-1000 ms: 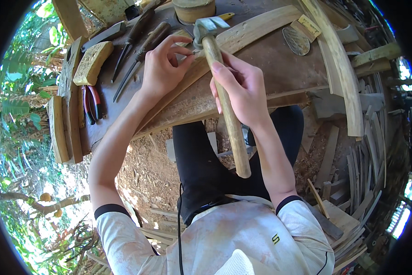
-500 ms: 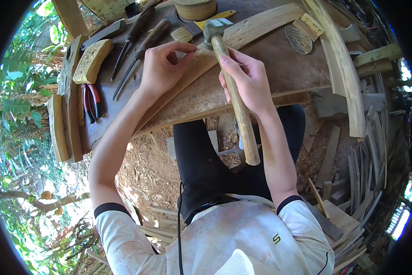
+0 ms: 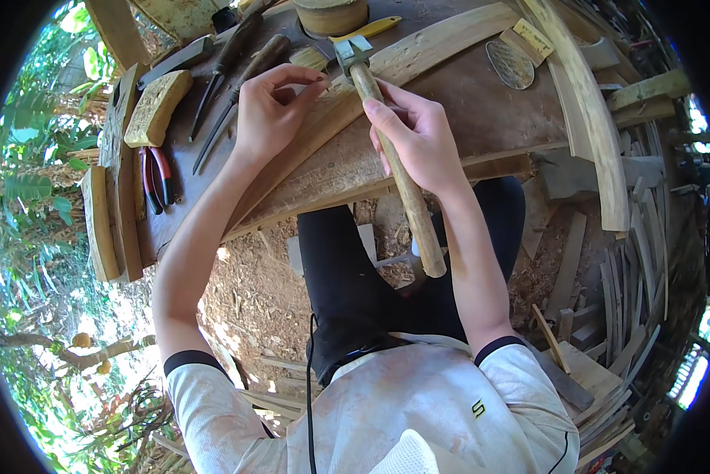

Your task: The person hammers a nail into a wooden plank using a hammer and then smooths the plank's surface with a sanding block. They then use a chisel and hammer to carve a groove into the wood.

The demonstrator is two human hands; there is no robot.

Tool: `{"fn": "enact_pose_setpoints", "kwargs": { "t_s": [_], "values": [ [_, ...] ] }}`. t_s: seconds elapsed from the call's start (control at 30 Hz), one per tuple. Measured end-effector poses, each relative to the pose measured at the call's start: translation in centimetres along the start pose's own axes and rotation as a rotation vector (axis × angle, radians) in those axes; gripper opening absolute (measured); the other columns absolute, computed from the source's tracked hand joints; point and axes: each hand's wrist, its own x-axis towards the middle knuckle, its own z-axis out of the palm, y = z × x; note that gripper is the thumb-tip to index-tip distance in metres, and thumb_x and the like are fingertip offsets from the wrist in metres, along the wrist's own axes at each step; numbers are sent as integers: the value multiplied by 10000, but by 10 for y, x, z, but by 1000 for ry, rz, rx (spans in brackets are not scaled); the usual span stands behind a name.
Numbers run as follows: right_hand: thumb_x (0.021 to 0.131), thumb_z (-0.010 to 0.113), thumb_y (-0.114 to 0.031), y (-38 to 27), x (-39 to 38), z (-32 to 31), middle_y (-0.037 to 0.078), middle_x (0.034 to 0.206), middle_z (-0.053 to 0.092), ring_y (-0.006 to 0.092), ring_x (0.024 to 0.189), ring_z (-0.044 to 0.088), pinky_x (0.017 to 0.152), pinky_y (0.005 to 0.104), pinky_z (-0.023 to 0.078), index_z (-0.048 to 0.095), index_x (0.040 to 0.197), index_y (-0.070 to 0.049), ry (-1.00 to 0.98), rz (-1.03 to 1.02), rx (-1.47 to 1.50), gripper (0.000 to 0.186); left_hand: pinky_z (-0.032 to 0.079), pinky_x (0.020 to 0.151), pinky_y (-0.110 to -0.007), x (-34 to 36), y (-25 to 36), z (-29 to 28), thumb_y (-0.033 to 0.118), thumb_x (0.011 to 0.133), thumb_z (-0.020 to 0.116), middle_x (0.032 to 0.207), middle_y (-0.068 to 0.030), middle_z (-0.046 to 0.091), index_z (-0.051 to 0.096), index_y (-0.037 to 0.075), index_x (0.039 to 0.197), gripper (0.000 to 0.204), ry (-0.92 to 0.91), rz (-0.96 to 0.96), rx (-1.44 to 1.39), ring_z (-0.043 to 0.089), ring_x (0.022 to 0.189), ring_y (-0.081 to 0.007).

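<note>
My right hand (image 3: 423,141) is wrapped round the wooden handle of a hammer (image 3: 405,186), its thumb lying along the top. The metal head points away from me, just right of my left fingertips, and the handle's end hangs past the bench's near edge. Thumb and forefinger of my left hand (image 3: 270,117) are pinched together; what they hold, if anything, is too small to name. Beneath both hands a long wooden board (image 3: 442,46) lies slantwise across the brown workbench (image 3: 481,110).
Left on the bench are red-handled pliers (image 3: 164,167), a curved wood block (image 3: 159,107) and long files (image 3: 248,83). A yellow-handled brush (image 3: 371,30) and a round wooden piece (image 3: 331,16) lie beyond. An oval metal piece (image 3: 510,65) and a long pole (image 3: 596,118) are at right.
The hammer and my right hand have shifted left, bringing the head nearer my left fingertips. My left hand has also moved slightly left, still pinched.
</note>
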Motion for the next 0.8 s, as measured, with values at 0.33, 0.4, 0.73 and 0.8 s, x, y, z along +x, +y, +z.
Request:
{"fn": "enact_pose_setpoints", "kwargs": {
  "t_s": [0.33,0.4,0.73,0.8],
  "values": [
    [1059,639,-290,-2,-1,-1,-6,668,576,51,537,522,495,250,424,616,1415,9,-11,-4,-17,466,342,494,-250,-2,5,0,95,864,811,584,21,593,813,78,994,130,-45,5,166,419,515,-25],
    [1059,638,-288,-2,-1,-1,-6,671,576,51,539,523,495,250,424,618,1413,8,-12,-6,-21,462,350,495,-253,-2,3,-1,97,861,813,604,18,619,814,82,993,133,-43,5,186,421,514,-29],
    [1057,639,-282,-1,-1,-2,-10,684,579,41,584,525,521,246,429,627,1401,10,-20,-12,-27,451,376,499,-253,-2,6,0,101,860,810,692,15,706,815,81,992,134,-37,18,182,433,521,-34],
    [1057,639,-281,1,0,-2,-10,687,580,42,599,529,530,246,432,625,1403,13,-15,-44,-48,454,381,501,-252,-2,4,-1,104,859,811,712,10,721,815,82,994,137,-46,4,202,437,525,-34]
  ]
}}
